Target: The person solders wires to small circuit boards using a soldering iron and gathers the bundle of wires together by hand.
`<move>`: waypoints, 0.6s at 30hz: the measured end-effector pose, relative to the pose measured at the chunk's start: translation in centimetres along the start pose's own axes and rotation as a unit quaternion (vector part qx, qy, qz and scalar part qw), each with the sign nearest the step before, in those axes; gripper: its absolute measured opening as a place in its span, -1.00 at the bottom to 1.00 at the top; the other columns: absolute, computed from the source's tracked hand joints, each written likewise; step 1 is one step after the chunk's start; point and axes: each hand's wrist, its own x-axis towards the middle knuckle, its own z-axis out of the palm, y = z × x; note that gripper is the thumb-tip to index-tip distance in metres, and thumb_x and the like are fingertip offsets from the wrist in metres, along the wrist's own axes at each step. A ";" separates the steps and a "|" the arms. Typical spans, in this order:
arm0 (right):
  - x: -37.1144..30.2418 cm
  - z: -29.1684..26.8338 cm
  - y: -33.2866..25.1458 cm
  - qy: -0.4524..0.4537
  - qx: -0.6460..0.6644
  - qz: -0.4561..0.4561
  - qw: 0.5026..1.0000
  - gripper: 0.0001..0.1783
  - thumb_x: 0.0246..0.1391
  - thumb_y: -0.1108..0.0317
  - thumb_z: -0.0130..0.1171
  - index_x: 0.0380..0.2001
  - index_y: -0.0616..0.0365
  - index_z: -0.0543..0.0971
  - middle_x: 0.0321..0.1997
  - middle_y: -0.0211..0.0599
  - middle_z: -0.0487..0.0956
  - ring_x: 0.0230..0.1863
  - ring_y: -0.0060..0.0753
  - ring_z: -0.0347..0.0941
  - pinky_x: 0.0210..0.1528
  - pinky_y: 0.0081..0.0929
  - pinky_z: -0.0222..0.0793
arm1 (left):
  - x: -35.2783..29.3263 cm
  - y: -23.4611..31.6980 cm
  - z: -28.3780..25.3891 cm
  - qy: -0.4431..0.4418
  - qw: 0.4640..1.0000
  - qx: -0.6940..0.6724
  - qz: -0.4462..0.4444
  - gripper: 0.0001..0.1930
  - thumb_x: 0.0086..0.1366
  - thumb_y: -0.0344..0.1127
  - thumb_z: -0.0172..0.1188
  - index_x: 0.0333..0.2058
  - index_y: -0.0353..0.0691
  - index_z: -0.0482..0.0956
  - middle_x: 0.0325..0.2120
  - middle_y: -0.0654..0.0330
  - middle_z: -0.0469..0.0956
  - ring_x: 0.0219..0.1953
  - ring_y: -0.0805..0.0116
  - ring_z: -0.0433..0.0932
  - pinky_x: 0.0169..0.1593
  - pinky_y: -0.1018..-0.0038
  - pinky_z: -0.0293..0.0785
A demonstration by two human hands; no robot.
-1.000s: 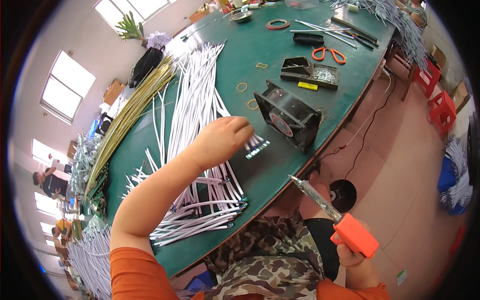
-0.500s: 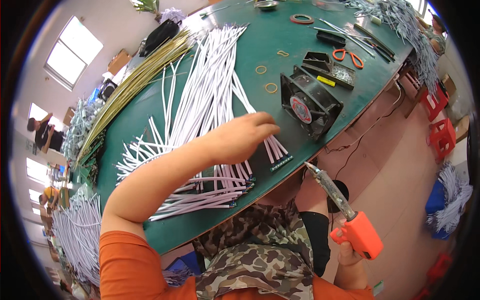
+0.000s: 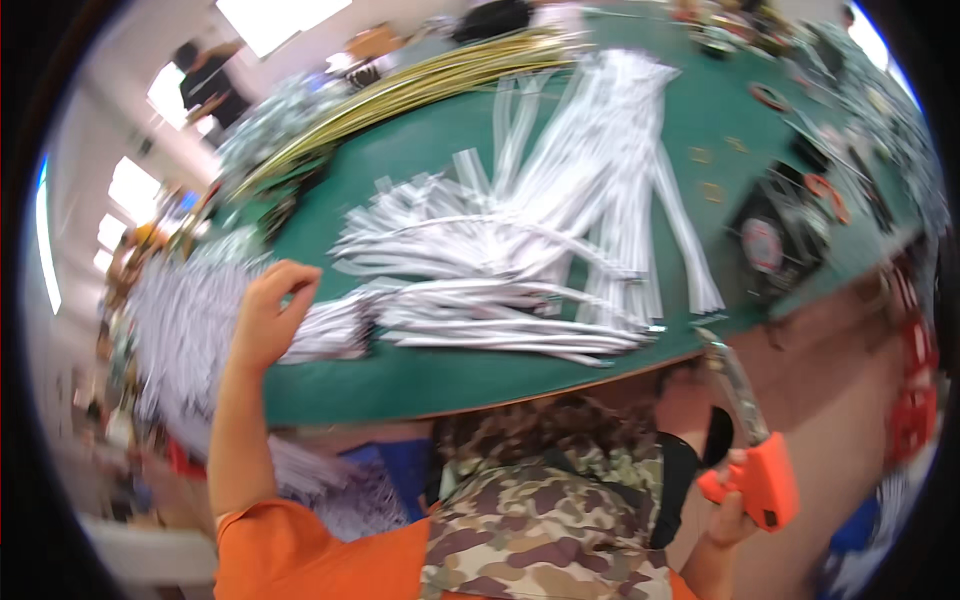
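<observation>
My right hand, low at the right, grips the orange handle of a soldering iron. Its metal barrel slants up and left, with the tip at the table's front edge beside the cut ends of some white cables. At the left end of the table is my left hand, its fingers curled and thumb drawn in, next to a bundle of white cables; whether anything is between the fingers is hidden. A large fanned pile of white cables covers the middle of the green table.
A black fan stands at the table's right, near orange-handled scissors and rubber bands. Yellowish strips lie along the back. More white cables hang at the left. A person stands at the far left.
My left hand has gone from the cable ends at the right to the left end of the table. The view has swung left; the right hand still holds the soldering iron.
</observation>
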 end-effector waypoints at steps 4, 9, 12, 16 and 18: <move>1.6 1.6 -1.1 0.001 0.067 0.042 0.997 -0.51 0.35 0.24 0.14 0.17 0.38 0.40 0.09 -0.06 0.55 -0.16 -0.47 0.47 -0.12 -0.45 0.47 | -6.0 -4.6 0.8 -0.016 0.987 -0.106 -0.119 -0.83 0.24 -0.53 0.27 -0.18 -0.34 0.65 -0.32 0.07 0.61 -0.26 0.24 0.64 -0.16 0.40 0.53; 2.3 3.0 -1.1 -0.066 0.046 -0.002 0.997 -0.53 0.35 0.25 0.10 0.16 0.39 0.40 0.14 -0.02 0.53 -0.20 -0.46 0.45 -0.14 -0.45 0.45 | -8.8 -4.9 2.3 -0.030 0.999 -0.005 -0.027 -0.76 0.21 -0.45 0.34 -0.13 -0.27 0.65 -0.24 0.06 0.61 -0.14 0.06 0.60 -0.04 0.25 0.53; 2.4 3.6 -1.7 -0.080 0.040 -0.014 0.996 -0.53 0.35 0.25 0.10 0.16 0.40 0.40 0.15 -0.01 0.53 -0.21 -0.45 0.45 -0.16 -0.46 0.44 | -8.1 -4.8 3.9 0.008 0.998 0.039 0.047 -0.73 0.18 -0.37 0.39 -0.13 -0.23 0.65 -0.19 0.06 0.60 -0.06 -0.04 0.56 0.03 0.17 0.50; 1.5 4.0 -2.0 -0.061 0.051 0.004 0.997 -0.52 0.35 0.25 0.13 0.15 0.42 0.40 0.16 0.04 0.53 -0.20 -0.45 0.46 -0.17 -0.49 0.46 | -6.9 -5.7 6.2 -0.002 0.985 0.087 0.146 -0.75 0.11 -0.41 0.42 -0.21 -0.19 0.65 -0.22 0.12 0.58 -0.10 0.03 0.56 0.02 0.16 0.48; 1.0 3.8 -1.8 -0.041 0.056 0.014 0.998 -0.53 0.35 0.25 0.14 0.15 0.42 0.41 0.16 0.05 0.53 -0.20 -0.45 0.47 -0.17 -0.49 0.47 | -7.2 -6.1 6.7 0.040 0.984 0.084 0.151 -0.83 0.13 -0.40 0.40 -0.31 -0.18 0.59 -0.30 0.16 0.55 -0.18 0.05 0.54 -0.05 0.17 0.47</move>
